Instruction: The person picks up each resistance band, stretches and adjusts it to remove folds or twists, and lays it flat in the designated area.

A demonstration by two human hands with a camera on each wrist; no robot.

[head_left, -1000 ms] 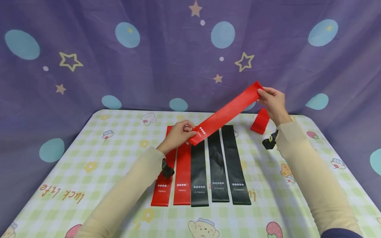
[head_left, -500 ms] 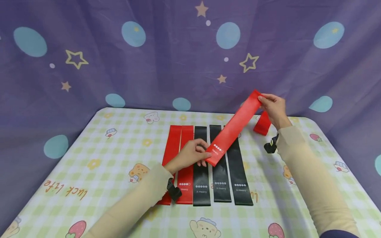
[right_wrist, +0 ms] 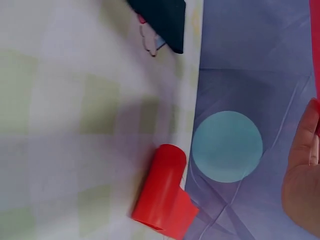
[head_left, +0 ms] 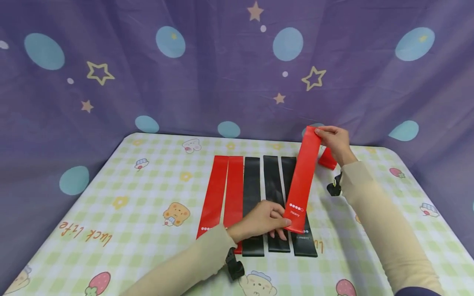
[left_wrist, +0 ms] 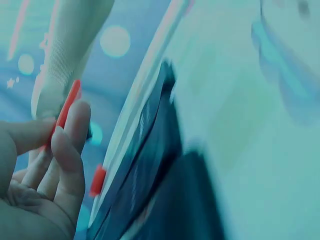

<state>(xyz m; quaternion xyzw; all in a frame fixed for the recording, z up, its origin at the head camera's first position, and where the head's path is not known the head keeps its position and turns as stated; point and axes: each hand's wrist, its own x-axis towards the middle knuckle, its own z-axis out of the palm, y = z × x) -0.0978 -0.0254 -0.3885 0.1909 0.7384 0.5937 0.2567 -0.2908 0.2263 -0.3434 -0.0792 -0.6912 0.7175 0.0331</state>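
A flat red resistance band (head_left: 304, 176) marked Heavy is stretched out between both hands, slanting over the rightmost black band. My left hand (head_left: 261, 220) pinches its near end between thumb and fingers; the band's edge (left_wrist: 66, 107) shows in the left wrist view. At the far end, my right hand (head_left: 337, 143) pinches a corner. Below lie two red bands (head_left: 214, 189) side by side, then three black bands (head_left: 252, 181) to their right. My left hand and forearm cover parts of several of these.
A curled red band (right_wrist: 160, 185) lies near the table's back edge, partly hidden behind my right hand in the head view. The checked tablecloth (head_left: 148, 255) carries cartoon prints. A purple curtain (head_left: 222, 82) hangs right behind the table.
The held red band has swung from a diagonal to nearly lengthwise. My left hand moved right and nearer with its end, while my right hand came lower. The bands on the table stayed put.
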